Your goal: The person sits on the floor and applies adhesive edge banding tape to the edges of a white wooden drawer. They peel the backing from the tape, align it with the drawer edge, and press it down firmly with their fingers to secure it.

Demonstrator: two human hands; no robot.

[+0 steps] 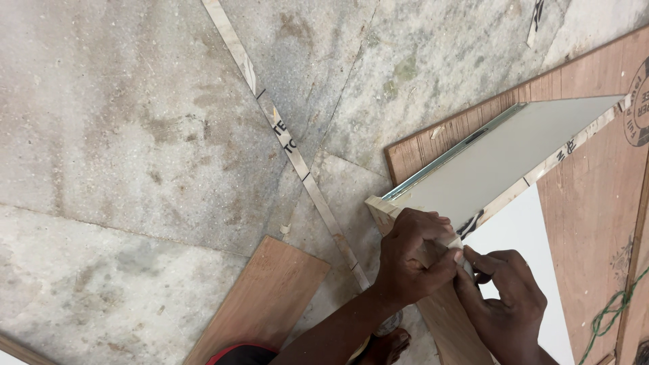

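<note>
**Both hands at the corner of a laminated board**

L hand (414, 255) was curled over the near corner of the grey laminated board (503, 159), fingers bent & pressed together w/ the thumb tip pushed against the board's edge. R hand (506, 294) sat just beside it, touching it at the fingertips; index finger & thumb were pinched together at the same corner, but what they pinched was too small & too hidden to tell. Other R fingers were folded in under the palm.

The board stood on edge, tilted, running from the hands up to the right of the view. Its grey face was towards the camera, a pale edge strip w/ dark printed marks (574, 145) ran along its lower right side, & a thin metal-looking trim ran along the upper left side. Under the hands a plain wood piece (451, 323) ran down to the bottom edge of the view, touching the board's corner.

Behind the board lay a brown plywood sheet (581, 203), w/ a white panel (524, 233) showing between board & sheet. A green cord (612, 311) lay on the plywood at far right.

On the mottled stone floor (135, 135) a long thin edge-band strip (284, 138) ran diagonally from top centre down towards the L forearm. A short brown wood plank (267, 297) lay near it, left of the arm. A bare foot (389, 341) showed below the L wrist.
</note>
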